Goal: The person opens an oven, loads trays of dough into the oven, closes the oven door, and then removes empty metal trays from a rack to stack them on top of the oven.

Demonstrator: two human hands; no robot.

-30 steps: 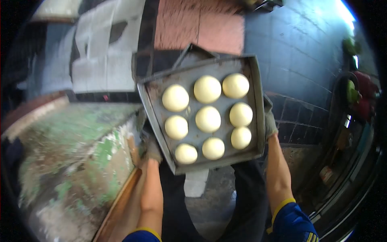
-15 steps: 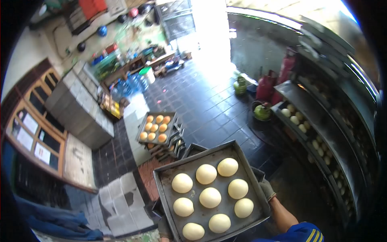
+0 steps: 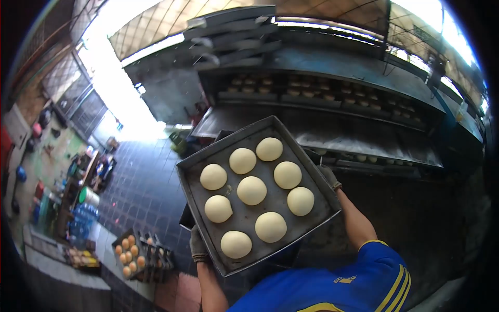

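A square dark metal baking tray with several pale, round dough balls is held out before me, tilted in the view. Edges of at least one more tray show beneath it. My left hand, in a grey glove, grips the near left side. On the right side my gloved right hand is closed around the edge. The fingers of both hands are partly hidden by the metal.
Ahead stands a long metal oven or rack with shelves of round buns. Stacked trays of browned buns stand at lower left. Beyond them are blue water bottles, a white bucket with a green lid and a green gas cylinder.
My view has swung to the right, so the metal shelves are now in front and the browned buns are at lower left. The tray has come along in both hands.
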